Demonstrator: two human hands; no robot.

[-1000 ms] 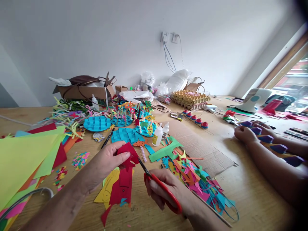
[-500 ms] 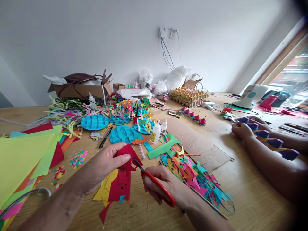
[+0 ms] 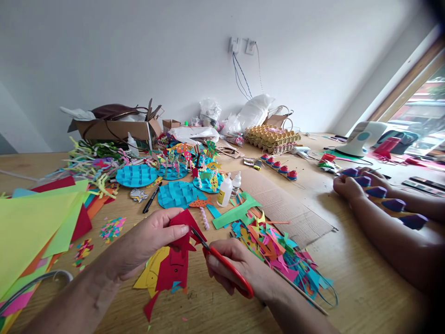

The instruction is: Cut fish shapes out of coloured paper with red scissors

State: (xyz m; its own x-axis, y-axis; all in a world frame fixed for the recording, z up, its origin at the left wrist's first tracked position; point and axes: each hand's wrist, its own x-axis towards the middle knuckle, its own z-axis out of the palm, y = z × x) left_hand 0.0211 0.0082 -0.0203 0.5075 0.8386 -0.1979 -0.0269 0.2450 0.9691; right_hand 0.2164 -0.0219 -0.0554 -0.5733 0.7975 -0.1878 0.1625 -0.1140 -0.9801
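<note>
Between the thumb and fingers of my left hand [image 3: 156, 234] is a piece of red paper [image 3: 186, 222], held above the table. My right hand [image 3: 234, 264] grips red-handled scissors [image 3: 225, 264], whose blades meet the right edge of that paper. Below lie another red sheet [image 3: 172, 273] with a drawn outline and an eye dot, and a yellow sheet [image 3: 153, 273] with drawn lines. Small red and blue scraps lie by them. Just beyond my hands are an orange spotted paper fish [image 3: 199, 203] and a lilac twisted strip [image 3: 204, 218].
Paper offcuts [image 3: 278, 250] pile up at right beside cardboard [image 3: 278, 204]. Glue bottles [image 3: 225, 191], blue scalloped discs [image 3: 181, 195] and a black marker [image 3: 152, 198] stand or lie ahead. Coloured sheets [image 3: 38, 222] spread at left. Another person's arms [image 3: 378, 232] hold a painted egg-carton strip [image 3: 385, 197].
The scissor blades look slightly more closed on the red paper. Both hands stay nearly in place, and the whole view has shifted very little.
</note>
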